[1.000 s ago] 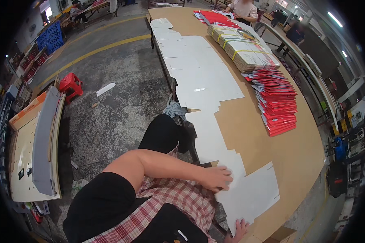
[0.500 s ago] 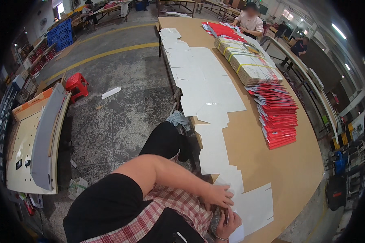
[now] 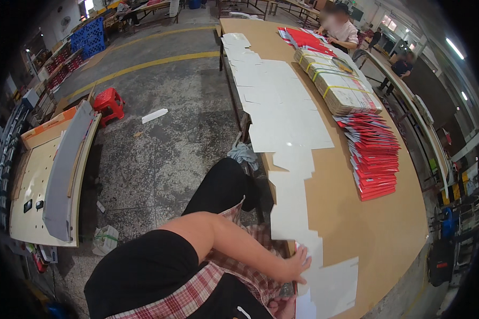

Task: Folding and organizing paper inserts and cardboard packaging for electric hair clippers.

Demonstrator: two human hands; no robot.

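Note:
My left hand (image 3: pixel 295 267) lies with its fingers spread on the near end of a row of flat white cardboard blanks (image 3: pixel 290 207), close to the table's left edge. Just below it, my right hand (image 3: pixel 283 307) is at that same edge, beside a white cardboard piece (image 3: pixel 305 305). The lower frame edge cuts off part of the right hand, so its grip is hidden. To the right of both hands lies a flat white blank with slits along its side (image 3: pixel 335 287).
On the brown tabletop (image 3: pixel 378 234), a fanned stack of red and white packets (image 3: pixel 375 159) lies right of the blanks. Beyond it are strapped bundles of flat cardboard (image 3: pixel 340 87) and a co-worker (image 3: pixel 341 32). A red stool (image 3: pixel 109 105) stands on the floor at left.
My right hand has moved down and toward the table's left edge, away from my left hand. The left hand's fingers are more spread on the cardboard. The whole view has shifted slightly.

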